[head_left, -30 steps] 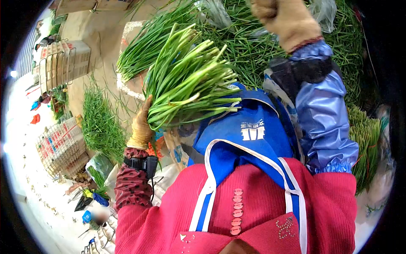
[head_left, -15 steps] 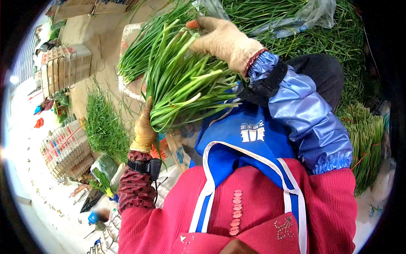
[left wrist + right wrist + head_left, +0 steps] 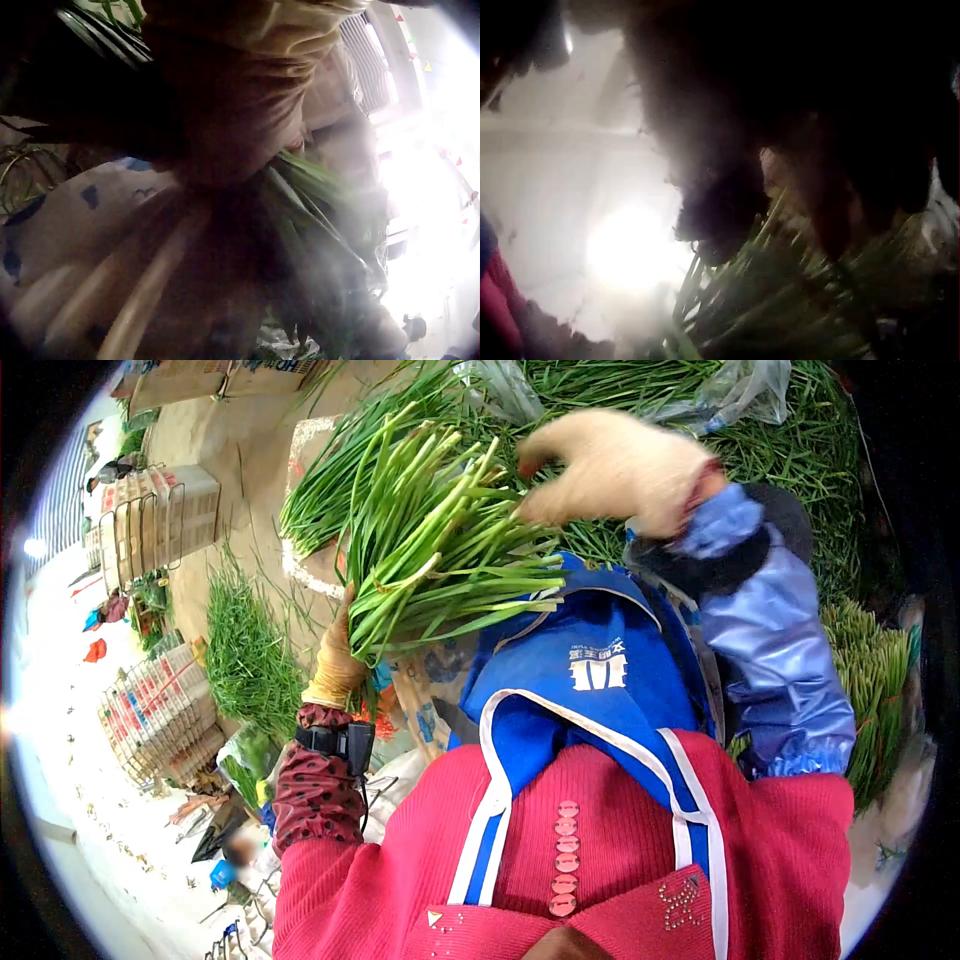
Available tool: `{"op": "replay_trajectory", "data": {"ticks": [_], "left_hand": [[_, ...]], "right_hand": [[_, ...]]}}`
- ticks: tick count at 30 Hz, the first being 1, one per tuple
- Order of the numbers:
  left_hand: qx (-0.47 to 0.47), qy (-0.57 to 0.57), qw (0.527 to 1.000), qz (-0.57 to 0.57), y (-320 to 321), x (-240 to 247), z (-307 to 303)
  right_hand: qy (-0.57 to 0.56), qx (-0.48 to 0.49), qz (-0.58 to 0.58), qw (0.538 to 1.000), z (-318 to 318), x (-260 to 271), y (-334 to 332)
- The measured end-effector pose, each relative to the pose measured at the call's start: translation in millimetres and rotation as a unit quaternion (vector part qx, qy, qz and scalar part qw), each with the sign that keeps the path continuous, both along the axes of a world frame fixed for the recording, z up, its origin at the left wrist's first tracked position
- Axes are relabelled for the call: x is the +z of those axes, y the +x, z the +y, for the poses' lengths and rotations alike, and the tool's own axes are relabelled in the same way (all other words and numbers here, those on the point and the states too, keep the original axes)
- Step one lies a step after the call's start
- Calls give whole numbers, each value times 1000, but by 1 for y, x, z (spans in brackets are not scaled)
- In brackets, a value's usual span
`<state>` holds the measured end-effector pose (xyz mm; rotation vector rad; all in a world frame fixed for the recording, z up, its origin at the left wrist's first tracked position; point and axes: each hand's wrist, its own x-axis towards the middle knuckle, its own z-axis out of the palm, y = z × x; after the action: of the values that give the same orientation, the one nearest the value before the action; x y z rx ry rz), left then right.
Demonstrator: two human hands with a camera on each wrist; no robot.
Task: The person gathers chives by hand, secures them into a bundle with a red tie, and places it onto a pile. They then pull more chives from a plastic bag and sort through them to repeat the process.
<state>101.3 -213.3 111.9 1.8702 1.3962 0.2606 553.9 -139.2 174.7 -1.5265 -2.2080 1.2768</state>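
Note:
A thick bunch of garlic chives point(image 3: 430, 560) lies across my left hand point(image 3: 335, 660), which grips it from below in a yellowed glove. The pale cut ends fan out to the right over the blue apron point(image 3: 600, 630). In the left wrist view the gloved hand point(image 3: 232, 112) is wrapped round the stalks, with pale stems point(image 3: 150, 292) running downward. My right hand point(image 3: 625, 470), in a tan glove and blurred, hovers at the right side of the bunch, thumb and fingers apart. The right wrist view is dark; green stalks point(image 3: 780, 307) show below the fingers.
A loose heap of chives point(image 3: 810, 490) with a clear plastic bag point(image 3: 750, 400) lies at the upper right. More chives point(image 3: 325, 500) rest on a pale-edged board point(image 3: 300, 565). Tied bundles point(image 3: 865, 690) stand at right. Crates point(image 3: 160, 520) and another green pile point(image 3: 250, 660) are at left.
My right hand came down from the heap to the top of the bunch, then drew back to the right. The left hand keeps its grip on the bunch in nearly the same place.

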Motion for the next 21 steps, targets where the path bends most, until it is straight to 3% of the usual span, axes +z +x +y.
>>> {"op": "replay_trajectory", "data": {"ticks": [2,5,6,8,9,10,11,12,13,14,16,17,21], "left_hand": [[19,-25,999,36,0,3,4],[19,-37,999,11,4,4,6],[30,-69,996,-40,7,5,6],[1,-67,996,54,3,12,7],[-2,-60,996,61,4,14,6],[-3,-54,996,67,7,16,5],[-3,-45,996,72,7,15,5],[3,-47,998,49,4,10,5],[8,-48,998,27,0,4,4],[12,-47,999,5,-4,0,5],[12,-52,998,-26,12,7,5],[17,-58,998,-30,16,9,4],[-17,-2,999,42,21,16,6]], "right_hand": [[51,-47,-60,996,-9,-6,-34],[72,-146,-32,986,3,-28,-62],[150,-117,-26,981,9,-46,-62],[251,-108,10,962,10,-49,-45],[405,-106,1,908,17,-68,-35],[338,10,-279,899,20,-35,-20],[330,-143,-174,917,35,-63,-4],[339,-281,-32,897,50,-91,12],[192,-216,9,957,38,-62,8],[41,-144,49,988,20,-29,13],[93,36,1,995,2,-23,4],[-36,6,-42,998,-12,-9,-6],[-11,-13,-91,996,-29,-14,-58]]}}
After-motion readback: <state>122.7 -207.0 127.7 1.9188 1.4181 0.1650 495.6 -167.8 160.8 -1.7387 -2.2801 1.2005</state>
